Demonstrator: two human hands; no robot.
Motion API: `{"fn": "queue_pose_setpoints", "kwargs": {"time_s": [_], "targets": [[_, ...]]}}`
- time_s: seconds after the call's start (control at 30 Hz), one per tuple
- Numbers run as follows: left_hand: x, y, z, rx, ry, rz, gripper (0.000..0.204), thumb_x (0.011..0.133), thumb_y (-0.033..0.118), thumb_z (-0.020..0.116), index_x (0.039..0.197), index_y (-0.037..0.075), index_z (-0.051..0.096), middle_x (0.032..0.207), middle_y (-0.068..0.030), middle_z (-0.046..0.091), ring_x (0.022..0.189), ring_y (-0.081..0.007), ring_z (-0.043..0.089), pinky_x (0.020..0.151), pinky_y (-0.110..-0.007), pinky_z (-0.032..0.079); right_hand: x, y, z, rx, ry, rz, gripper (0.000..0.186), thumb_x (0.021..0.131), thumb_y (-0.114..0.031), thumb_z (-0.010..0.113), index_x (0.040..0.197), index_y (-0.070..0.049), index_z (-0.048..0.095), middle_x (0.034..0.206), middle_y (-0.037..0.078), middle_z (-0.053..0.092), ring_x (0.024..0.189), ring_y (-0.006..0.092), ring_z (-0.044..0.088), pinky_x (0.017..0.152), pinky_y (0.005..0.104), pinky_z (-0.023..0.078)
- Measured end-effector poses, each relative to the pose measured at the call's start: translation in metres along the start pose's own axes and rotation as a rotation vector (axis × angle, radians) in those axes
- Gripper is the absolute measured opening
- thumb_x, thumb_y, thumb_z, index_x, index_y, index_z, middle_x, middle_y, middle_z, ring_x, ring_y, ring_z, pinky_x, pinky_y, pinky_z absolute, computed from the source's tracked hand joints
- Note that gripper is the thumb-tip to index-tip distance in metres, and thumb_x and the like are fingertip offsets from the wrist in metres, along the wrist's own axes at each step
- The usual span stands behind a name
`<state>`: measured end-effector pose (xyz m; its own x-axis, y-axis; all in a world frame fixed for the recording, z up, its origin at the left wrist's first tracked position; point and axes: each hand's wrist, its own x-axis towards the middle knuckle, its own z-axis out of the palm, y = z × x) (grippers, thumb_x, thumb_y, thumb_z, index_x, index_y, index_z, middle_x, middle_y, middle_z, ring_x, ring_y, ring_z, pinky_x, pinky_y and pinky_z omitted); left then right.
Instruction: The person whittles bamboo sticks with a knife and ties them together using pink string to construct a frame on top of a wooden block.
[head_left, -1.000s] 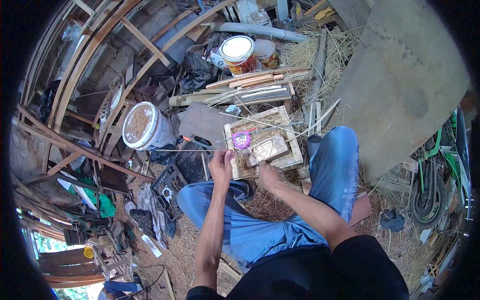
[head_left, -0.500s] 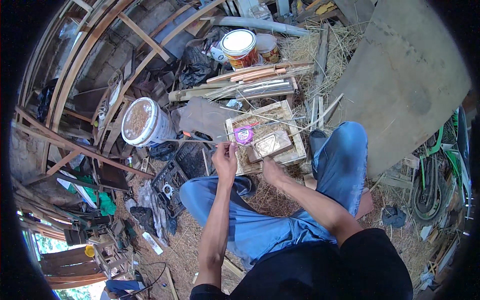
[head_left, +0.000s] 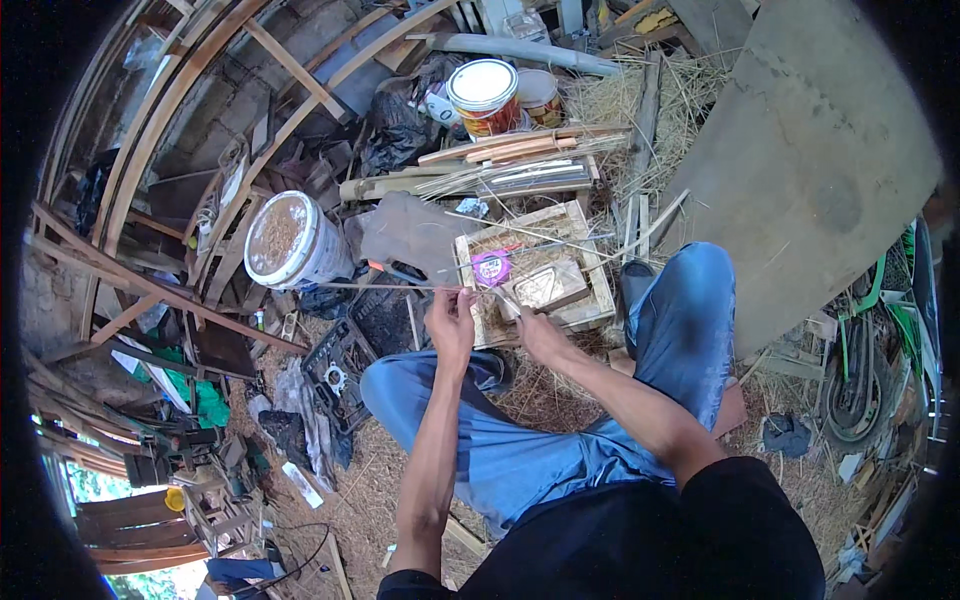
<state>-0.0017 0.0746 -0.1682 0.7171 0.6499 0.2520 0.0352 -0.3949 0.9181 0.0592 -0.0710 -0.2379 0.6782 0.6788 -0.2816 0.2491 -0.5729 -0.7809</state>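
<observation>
My left hand (head_left: pixel 449 318) pinches a long thin strip (head_left: pixel 380 287) that extends level to the left. My right hand (head_left: pixel 540 335) is closed on a flat tool, seemingly a knife (head_left: pixel 508 302), angled up toward the strip by my left fingers. Under and beyond my hands a light wooden frame box (head_left: pixel 600 291) holds a wooden block (head_left: pixel 555 284) and a pink round item (head_left: pixel 490 266). Thin sticks and a long rod (head_left: pixel 575 240) lie across the box.
A white bucket of shavings (head_left: pixel 283 238) and a black crate (head_left: pixel 335 375) are left; paint cans (head_left: pixel 483 85) and wood strips (head_left: pixel 520 145) lie beyond. A large board (head_left: pixel 800 170) leans right, above a wheel (head_left: pixel 850 410). Another person's leg (head_left: pixel 240 570) shows lower left.
My right hand has moved slightly up and left, bringing the flat tool to the strip. My left hand has risen a little and still pinches the strip.
</observation>
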Motion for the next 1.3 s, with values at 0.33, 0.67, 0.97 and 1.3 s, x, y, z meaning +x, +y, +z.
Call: {"fn": "queue_pose_setpoints", "kwargs": {"time_s": [0.33, 0.67, 0.97, 1.3], "targets": [[0.0, -0.008, -0.005, 0.107, -0.009, -0.066, 0.008, 0.09, 0.003, 0.056, 0.09, -0.005, 0.054, 0.084, -0.0113, 0.064, 0.081, -0.0153, 0.065, 0.074, -0.028, 0.055, -0.008, -0.029, -0.018, -0.021, -0.129, 0.094, 0.033, 0.092, -0.015, 0.035, 0.109, 0.009, 0.049, 0.095, 0.035, 0.059, 0.09, 0.0465, 0.06, 0.084, 0.0527, 0.045], [0.006, -0.007, 0.001, 0.059, 0.0, -0.04, 0.008, 0.089, 0.003, 0.056, 0.091, -0.005, 0.054, 0.083, -0.0115, 0.064, 0.079, -0.0145, 0.064, 0.073, -0.027, 0.055, 0.004, 0.014, 0.006, -0.093, -0.068, 0.074, 0.03, 0.092, -0.018, 0.04, 0.104, 0.008, 0.049, 0.086, 0.034, 0.06, 0.085, 0.0467, 0.06, 0.075, 0.0541, 0.047], [0.005, 0.001, 0.002, 0.007, 0.006, -0.085, 0.007, 0.09, 0.002, 0.055, 0.09, -0.005, 0.052, 0.084, -0.0128, 0.064, 0.079, -0.0158, 0.065, 0.071, -0.028, 0.055, 0.011, 0.003, 0.017, 0.133, 0.067, -0.105, 0.033, 0.094, -0.016, 0.038, 0.109, 0.012, 0.045, 0.077, 0.031, 0.06, 0.07, 0.0434, 0.06, 0.066, 0.0506, 0.045], [0.004, -0.012, -0.004, -0.054, 0.076, -0.107, 0.007, 0.087, 0.001, 0.057, 0.087, -0.006, 0.055, 0.078, -0.0123, 0.065, 0.071, -0.0165, 0.066, 0.067, -0.028, 0.056, -0.001, -0.003, 0.013, -0.002, -0.052, 0.053, 0.03, 0.092, -0.014, 0.034, 0.101, 0.012, 0.046, 0.084, 0.035, 0.059, 0.082, 0.0488, 0.06, 0.075, 0.0533, 0.047]]}}
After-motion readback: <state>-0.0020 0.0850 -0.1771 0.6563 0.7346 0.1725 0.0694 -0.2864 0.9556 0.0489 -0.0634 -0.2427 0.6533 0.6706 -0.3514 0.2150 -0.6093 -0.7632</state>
